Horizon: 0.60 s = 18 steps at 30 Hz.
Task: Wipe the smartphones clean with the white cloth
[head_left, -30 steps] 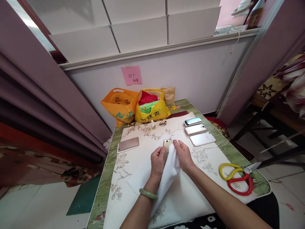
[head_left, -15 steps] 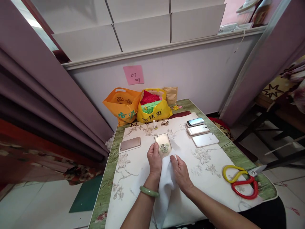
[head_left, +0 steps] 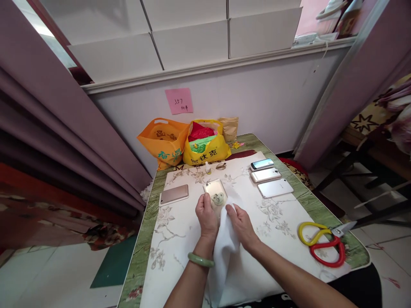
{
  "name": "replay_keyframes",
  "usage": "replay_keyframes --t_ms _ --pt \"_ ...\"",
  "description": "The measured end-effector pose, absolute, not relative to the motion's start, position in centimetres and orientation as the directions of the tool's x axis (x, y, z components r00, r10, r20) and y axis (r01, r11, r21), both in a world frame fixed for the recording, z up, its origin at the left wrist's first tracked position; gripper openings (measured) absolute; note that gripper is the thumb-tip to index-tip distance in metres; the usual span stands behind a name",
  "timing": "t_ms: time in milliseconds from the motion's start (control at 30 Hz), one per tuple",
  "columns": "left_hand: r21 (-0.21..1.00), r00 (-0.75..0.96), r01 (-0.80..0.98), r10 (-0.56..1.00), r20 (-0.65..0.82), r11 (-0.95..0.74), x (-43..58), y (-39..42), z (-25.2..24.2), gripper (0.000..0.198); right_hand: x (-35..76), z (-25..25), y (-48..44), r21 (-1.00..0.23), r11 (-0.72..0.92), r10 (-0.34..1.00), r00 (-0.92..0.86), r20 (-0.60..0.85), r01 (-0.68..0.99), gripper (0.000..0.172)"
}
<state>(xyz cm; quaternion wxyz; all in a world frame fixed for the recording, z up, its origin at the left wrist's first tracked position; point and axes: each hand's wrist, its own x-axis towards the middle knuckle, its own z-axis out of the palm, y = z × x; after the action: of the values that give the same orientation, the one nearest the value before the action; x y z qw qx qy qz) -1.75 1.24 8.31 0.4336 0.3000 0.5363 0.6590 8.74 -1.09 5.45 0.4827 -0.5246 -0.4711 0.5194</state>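
My left hand (head_left: pixel 207 216) grips a gold phone (head_left: pixel 213 185) by its left edge, the back turned up toward me. A greenish bear-shaped ring holder (head_left: pixel 217 198) is stuck on that back. In my right hand (head_left: pixel 241 224), a white cloth (head_left: pixel 226 239) is pinched between thumb and fingers, touching the phone's lower right side and hanging down between my forearms. The cloth hides the phone's lower part. A green bangle (head_left: pixel 201 259) circles my left wrist.
A rose-gold phone (head_left: pixel 174 194) lies at left. Three phones, the nearest a white phone (head_left: pixel 275 188), lie at right. Scissors (head_left: pixel 324 241) rest near the right edge. Behind stand an orange bag (head_left: pixel 165 141), a yellow bag (head_left: pixel 208 152) and a small bottle (head_left: pixel 208 168).
The phone has tilted and shifted slightly left in my left hand. My right hand with the cloth has moved a little up and left along its side.
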Motion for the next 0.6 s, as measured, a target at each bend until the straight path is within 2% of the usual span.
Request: replay_keyframes --t_ms 200,367,467,600 --pt "0.948 -0.550 -0.307 0.829 -0.101 -0.088 -1.6 2.0 7.3 0.039 7.8 4.4 -3.0 -0.988 -0.114 0.990 0.075 -0.121 -0.101 0.044" --pt "0.956 -0.544 -0.267 0.838 -0.041 -0.126 -1.0 0.9 7.0 0.037 7.4 4.5 -2.9 -0.916 -0.246 0.954 0.087 -0.286 -0.316 0.045" --pt "0.944 -0.357 -0.320 0.933 -0.040 -0.082 -1.9 -0.6 7.1 0.029 8.5 4.7 -1.4 -0.899 -0.243 0.952 0.089 -0.294 -0.364 0.048" --pt "0.954 0.125 -0.259 0.985 -0.119 0.148 -6.1 -2.1 7.5 0.028 11.6 5.4 0.9 -0.887 -0.245 0.966 -0.021 -0.258 -0.391 0.047"
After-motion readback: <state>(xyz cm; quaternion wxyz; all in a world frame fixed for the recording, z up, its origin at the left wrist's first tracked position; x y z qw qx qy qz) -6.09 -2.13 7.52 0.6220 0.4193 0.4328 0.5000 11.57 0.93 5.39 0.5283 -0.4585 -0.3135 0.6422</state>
